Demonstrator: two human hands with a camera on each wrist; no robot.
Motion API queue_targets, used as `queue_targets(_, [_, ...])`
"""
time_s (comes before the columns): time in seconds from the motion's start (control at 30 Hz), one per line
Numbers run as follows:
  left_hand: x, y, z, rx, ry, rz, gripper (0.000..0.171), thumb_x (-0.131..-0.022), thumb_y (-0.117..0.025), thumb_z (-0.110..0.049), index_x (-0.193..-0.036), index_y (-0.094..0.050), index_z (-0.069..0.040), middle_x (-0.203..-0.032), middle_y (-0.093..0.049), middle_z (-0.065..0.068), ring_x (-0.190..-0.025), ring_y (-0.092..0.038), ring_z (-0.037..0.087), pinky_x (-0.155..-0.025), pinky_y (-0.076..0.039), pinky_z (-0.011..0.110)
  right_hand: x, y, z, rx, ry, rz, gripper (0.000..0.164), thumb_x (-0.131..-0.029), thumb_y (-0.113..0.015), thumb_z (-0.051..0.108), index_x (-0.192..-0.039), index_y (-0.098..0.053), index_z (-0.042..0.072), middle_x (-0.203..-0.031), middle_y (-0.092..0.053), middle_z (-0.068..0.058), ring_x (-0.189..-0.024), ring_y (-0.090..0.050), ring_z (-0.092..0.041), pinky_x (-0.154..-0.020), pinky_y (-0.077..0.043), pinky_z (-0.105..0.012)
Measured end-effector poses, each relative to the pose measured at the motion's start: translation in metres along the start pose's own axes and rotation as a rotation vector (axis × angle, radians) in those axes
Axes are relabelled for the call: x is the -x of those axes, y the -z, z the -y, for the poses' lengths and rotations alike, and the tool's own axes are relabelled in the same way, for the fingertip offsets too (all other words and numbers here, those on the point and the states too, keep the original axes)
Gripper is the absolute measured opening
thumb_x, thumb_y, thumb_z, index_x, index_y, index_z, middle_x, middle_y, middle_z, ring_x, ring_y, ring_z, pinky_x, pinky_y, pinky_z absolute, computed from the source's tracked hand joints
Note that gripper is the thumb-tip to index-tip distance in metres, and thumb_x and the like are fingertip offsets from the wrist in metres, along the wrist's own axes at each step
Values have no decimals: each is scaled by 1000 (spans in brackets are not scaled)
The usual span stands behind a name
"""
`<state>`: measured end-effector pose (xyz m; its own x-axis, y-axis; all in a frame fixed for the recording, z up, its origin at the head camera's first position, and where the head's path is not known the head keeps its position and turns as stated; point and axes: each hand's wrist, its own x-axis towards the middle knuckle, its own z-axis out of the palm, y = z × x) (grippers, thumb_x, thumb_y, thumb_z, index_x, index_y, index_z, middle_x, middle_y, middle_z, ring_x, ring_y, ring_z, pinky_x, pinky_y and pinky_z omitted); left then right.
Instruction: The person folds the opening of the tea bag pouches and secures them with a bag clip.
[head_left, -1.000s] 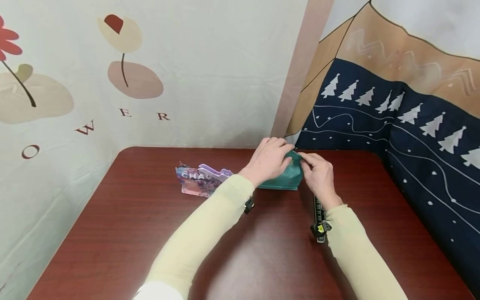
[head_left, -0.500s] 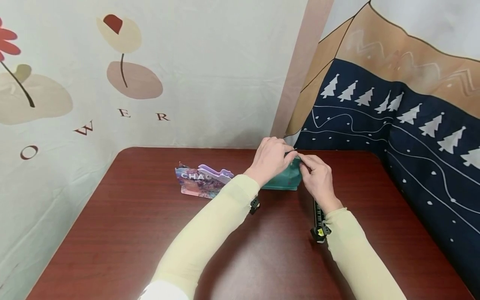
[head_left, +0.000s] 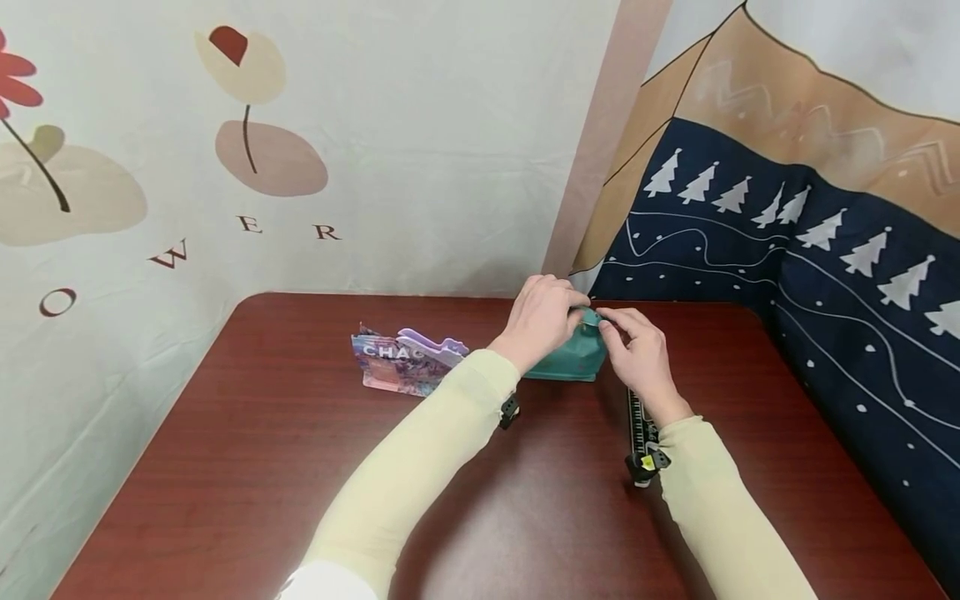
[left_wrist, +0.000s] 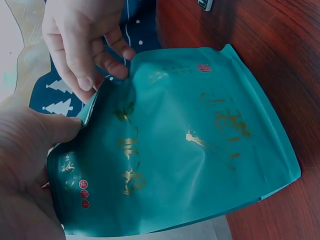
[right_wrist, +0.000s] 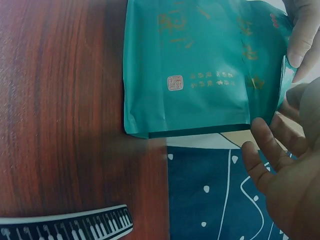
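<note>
A green pouch (head_left: 566, 364) with gold characters stands near the back edge of the table, partly behind my left arm in the head view. My left hand (head_left: 536, 321) grips its top edge from the left, with the thumb (left_wrist: 62, 127) on the printed face in the left wrist view. On the right, my right hand (head_left: 637, 350) pinches the pouch's upper corner between thumb and index finger, the other fingers loosely spread. The top of the pouch (right_wrist: 200, 105) is bent over, and a pale inner edge shows between the two hands in the right wrist view.
Left of the green pouch stands a pink and blue printed pouch (head_left: 393, 367), with a lavender plastic piece (head_left: 431, 343) across it. A black strip with piano-key markings (head_left: 639, 433) lies under my right wrist. Patterned cloth walls (head_left: 420, 167) border the brown table (head_left: 247, 467).
The left hand shifted slightly right along the pouch's top, then stayed there. The right hand has dipped and come back slightly right; the pouch's top corner now shows more between the hands.
</note>
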<state>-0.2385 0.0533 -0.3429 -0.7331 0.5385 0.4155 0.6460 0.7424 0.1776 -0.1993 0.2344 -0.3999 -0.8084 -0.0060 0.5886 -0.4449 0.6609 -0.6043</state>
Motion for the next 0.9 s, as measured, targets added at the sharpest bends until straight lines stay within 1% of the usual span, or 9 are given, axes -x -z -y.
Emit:
queue_targets(0.2, [0,0,-1,-14,-8,7,20,-100,-70,-20,-116,-81,-24,-105,-78,-6,-96,-66,16,-91,-48,30,-3,-1,1,39,-65,24,22,-99,-66,4,-118,-74,-3,-114,-71,-20,-90,-64,-33,-73,-41,-18])
queue_targets(0.3, [0,1,-1,-30,-2,17,20,-100,-70,-21,-117,-81,-23,-107,-78,-6,-97,-66,16,-92,-48,30,-4,-2,2,43,-77,39,20,-99,-65,4,-116,-74,-3,-113,-71,-20,-93,-64,-34,-74,-43,-27])
queue_targets(0.43, [-1,1,-2,-65,6,29,20,-100,-69,-22,-116,-81,-21,-107,-77,-5,-97,-66,16,-94,-48,31,-6,-3,2,55,-80,49,17,-99,-66,2,-112,-74,-3,-112,-70,-21,-100,-65,-37,-78,-47,-42])
queue_targets(0.5, [-1,1,-3,-81,8,36,20,-100,-68,-23,-116,-81,-21,-106,-77,-5,-96,-66,16,-94,-48,31,-6,-4,3,60,-92,52,15,-98,-66,1,-110,-74,-2,-112,-70,-20,-103,-66,-38,-80,-48,-47])
queue_targets(0.57, [-1,1,-4,-91,9,42,19,-100,-68,-23,-115,-81,-21,-105,-77,-5,-95,-65,16,-93,-48,31,-7,-4,3,62,-97,49,14,-98,-66,0,-109,-74,-3,-111,-70,-20,-102,-66,-38,-80,-49,-48])
queue_targets(0.67, [-1,1,-5,-97,13,46,19,-101,-68,-23,-113,-81,-21,-103,-77,-5,-92,-64,16,-92,-47,30,-7,-5,3,59,-96,44,12,-98,-66,-1,-107,-74,-3,-110,-70,-21,-103,-66,-39,-84,-52,-50])
queue_targets(0.9, [1,2,-5,-104,8,32,18,-101,-67,-23,-111,-82,-20,-99,-77,-4,-90,-64,16,-91,-48,30,-9,-7,3,55,-73,25,11,-96,-65,-5,-104,-74,-4,-106,-70,-21,-104,-67,-40,-90,-53,-54])
